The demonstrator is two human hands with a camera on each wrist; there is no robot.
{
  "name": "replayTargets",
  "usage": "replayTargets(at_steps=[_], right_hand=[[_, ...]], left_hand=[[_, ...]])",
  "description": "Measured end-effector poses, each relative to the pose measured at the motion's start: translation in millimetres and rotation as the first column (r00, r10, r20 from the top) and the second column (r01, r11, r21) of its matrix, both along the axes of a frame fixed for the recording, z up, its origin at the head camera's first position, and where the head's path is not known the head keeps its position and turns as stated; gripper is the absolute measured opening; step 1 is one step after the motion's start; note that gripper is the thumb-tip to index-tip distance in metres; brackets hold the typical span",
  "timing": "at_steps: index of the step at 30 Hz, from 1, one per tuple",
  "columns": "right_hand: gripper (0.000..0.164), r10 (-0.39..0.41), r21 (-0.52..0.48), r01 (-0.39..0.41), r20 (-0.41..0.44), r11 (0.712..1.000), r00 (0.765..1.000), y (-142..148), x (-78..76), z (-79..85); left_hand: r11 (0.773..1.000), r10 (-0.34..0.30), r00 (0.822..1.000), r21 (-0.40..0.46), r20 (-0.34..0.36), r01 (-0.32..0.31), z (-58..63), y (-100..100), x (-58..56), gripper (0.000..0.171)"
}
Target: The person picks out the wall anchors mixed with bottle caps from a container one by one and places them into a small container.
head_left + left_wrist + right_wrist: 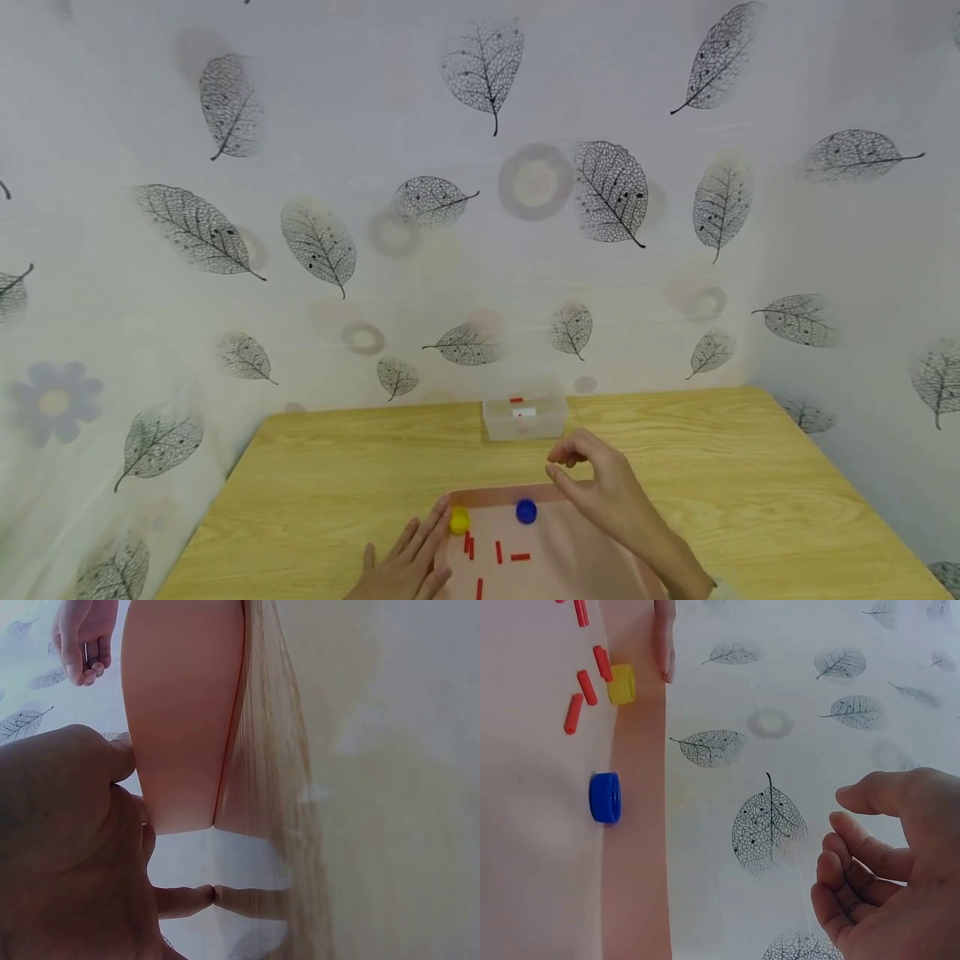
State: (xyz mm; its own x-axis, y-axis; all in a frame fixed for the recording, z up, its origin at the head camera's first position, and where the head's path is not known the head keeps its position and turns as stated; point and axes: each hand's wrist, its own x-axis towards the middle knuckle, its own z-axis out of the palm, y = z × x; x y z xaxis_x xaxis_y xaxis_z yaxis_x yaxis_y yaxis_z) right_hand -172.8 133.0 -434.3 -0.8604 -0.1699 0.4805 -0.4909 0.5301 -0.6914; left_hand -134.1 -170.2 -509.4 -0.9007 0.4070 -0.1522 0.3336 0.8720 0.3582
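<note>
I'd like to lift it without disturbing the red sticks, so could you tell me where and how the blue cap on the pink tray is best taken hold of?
Pinch the blue cap across its round side wall with thumb and forefinger, coming straight down from above. It is a short cylinder lying flat near the far edge of the pink tray, standing apart from the red sticks and the yellow cap. The right hand hovers nearest.

The left hand (408, 558) is laid flat, palm down, with its fingers straight and close together, pointing forward. The right hand (600, 483) is raised, its fingers loosely curled towards the thumb, and nothing is held in it.
</note>
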Motion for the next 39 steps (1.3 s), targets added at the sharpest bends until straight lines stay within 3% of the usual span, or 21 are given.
replayTargets(at_steps=[9, 14, 18, 22, 29, 33, 36, 39], right_hand=[[0.021, 0.098, -0.029, -0.1, -0.068, 0.995, 0.993, -6.1, 14.8, -16.1], [0.021, 0.061, 0.039, -0.057, -0.109, 0.998, 0.992, -10.2, 22.2, -25.1], [0.014, 0.1, 0.037, -0.1, 0.001, 0.994, 0.995, -11.6, 27.8, -33.4], [0.006, 0.165, -0.027, -0.163, 0.187, 0.986, 0.968, -12.6, 30.0, -42.0], [0.005, 0.222, -0.05, -0.216, 0.207, 0.975, 0.953, -14.3, 29.8, -58.2], [0.005, 0.237, -0.063, -0.229, 0.309, 0.971, 0.921, -13.9, 31.8, -62.7], [0.007, 0.249, -0.09, -0.233, 0.419, 0.968, 0.873, -12.2, 32.2, -64.7], [0.009, 0.251, -0.069, -0.246, 0.449, 0.967, 0.857, -10.8, 31.4, -68.7]], left_hand=[[1.0, -0.011, 1.0, 0.017, -0.011, 0.011, -1.5, -0.2, 1.9, 0.063], [1.0, -0.005, 1.0, -0.005, 0.002, 0.005, 0.0, 0.2, 0.7, 0.064], [1.0, 0.003, 1.0, -0.026, 0.027, -0.002, 0.8, 0.5, 0.0, 0.065], [1.0, 0.009, 0.999, -0.022, 0.034, -0.008, 1.0, 0.5, 1.2, 0.066], [1.0, 0.003, 0.999, -0.016, 0.039, -0.002, 0.8, 0.1, 0.8, 0.065], [1.0, 0.005, 0.999, -0.018, 0.045, -0.004, 0.9, -0.5, 0.9, 0.066], [1.0, -0.001, 0.999, -0.021, 0.048, 0.002, 1.5, -0.3, 1.1, 0.066], [1.0, 0.0, 0.999, -0.008, 0.051, 0.0, 2.0, 0.7, 1.7, 0.065]])
